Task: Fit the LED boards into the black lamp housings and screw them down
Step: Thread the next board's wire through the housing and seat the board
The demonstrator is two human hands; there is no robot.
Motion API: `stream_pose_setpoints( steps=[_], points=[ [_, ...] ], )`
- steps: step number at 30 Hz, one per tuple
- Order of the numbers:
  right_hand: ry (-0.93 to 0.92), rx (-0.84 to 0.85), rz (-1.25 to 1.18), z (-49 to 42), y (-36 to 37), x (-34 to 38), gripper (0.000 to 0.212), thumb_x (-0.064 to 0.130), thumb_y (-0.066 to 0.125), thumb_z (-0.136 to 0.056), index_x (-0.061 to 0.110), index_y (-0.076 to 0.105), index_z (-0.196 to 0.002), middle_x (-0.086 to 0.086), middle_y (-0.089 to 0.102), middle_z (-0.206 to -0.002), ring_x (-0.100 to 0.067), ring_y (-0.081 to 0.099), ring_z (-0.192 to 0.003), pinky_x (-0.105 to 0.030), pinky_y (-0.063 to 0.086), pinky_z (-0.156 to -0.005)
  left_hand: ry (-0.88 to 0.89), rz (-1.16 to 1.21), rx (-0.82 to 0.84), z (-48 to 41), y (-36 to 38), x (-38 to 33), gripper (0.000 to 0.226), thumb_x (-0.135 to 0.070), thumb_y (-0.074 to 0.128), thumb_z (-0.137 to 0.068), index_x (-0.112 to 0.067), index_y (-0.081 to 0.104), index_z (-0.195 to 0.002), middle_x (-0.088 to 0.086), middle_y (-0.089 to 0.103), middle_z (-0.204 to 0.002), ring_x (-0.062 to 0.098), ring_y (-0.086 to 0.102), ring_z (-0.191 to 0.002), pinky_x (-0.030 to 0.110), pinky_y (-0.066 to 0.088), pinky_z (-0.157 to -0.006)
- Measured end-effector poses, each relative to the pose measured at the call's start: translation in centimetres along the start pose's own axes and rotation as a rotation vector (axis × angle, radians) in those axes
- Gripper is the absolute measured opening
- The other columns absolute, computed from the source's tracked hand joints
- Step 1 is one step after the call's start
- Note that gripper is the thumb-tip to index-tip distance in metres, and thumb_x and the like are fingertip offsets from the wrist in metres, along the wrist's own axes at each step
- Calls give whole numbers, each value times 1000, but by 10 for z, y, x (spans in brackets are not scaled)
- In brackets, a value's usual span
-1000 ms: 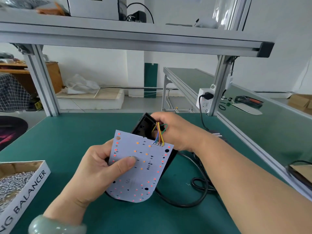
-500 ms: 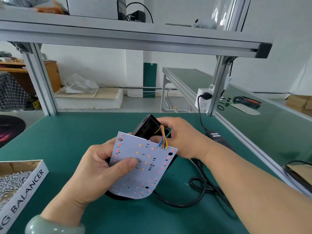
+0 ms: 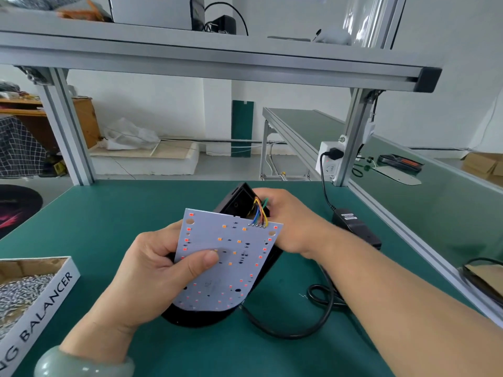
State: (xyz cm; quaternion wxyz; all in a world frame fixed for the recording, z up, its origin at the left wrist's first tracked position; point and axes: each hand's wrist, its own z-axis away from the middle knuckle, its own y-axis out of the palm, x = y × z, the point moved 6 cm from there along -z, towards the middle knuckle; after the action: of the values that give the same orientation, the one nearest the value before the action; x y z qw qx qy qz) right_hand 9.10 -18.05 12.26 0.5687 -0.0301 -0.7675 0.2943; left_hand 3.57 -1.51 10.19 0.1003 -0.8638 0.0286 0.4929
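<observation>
Two hands hold a lamp part over a green table [image 3: 103, 213] — the left hand [image 3: 152, 270] clamps the white board [image 3: 231, 257] against the tilted black housing [image 3: 231, 201], thumb on its face, fingers curled behind. The right hand [image 3: 294, 224] curls round the housing's upper end, beside coloured wires [image 3: 260, 213] soldered to the board. A box [image 3: 58, 284] of screws sits left.

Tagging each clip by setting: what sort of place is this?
Likely a small electronics assembly workshop: a green-matted workbench under an aluminium-profile frame, a box of screws, and an LED board held over a black lamp housing.
</observation>
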Motion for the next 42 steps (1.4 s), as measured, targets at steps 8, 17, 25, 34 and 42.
stream_pose_setpoints(
  steps=[8,17,25,34,42],
  points=[
    [11,133,-297,3,-11,-5,33,-7,58,-76,2,55,-108,-16,61,-103,-22,55,-91,-33,46,-90,-20,-272,142,-5,3,14,31,-22,66,-75,-48,74,-88,-27,63,-115,-6,62,-102,6,44,-83],
    [65,253,-504,-9,13,-22,29,-10,52,-87,12,69,-96,-7,66,-87,-23,62,-83,-36,52,-83,-138,391,-112,-3,-21,31,22,-17,63,-74,-22,78,-90,1,76,-92,15,72,-78,29,58,-69],
    [112,-272,-426,-36,-2,-42,62,-7,37,-93,28,47,-43,15,42,-34,-1,38,-33,-14,33,-41,-179,334,-182,-4,-16,31,20,-21,65,-73,-26,77,-88,3,76,-92,17,72,-75,29,58,-63],
    [131,-427,-537,-12,-28,-51,26,39,47,-100,43,57,-124,10,54,-140,-12,65,-108,-24,50,-86,-188,308,-191,-6,-10,30,56,-62,84,-50,-27,75,-93,4,75,-98,21,72,-82,33,58,-65],
    [-81,-521,-388,34,21,-21,44,49,37,-94,37,49,-135,23,58,-130,10,49,-121,-14,39,-102,-167,-172,-255,-5,3,27,15,-49,73,-76,-50,66,-89,-18,61,-124,-1,60,-109,9,47,-76]
  ],
)
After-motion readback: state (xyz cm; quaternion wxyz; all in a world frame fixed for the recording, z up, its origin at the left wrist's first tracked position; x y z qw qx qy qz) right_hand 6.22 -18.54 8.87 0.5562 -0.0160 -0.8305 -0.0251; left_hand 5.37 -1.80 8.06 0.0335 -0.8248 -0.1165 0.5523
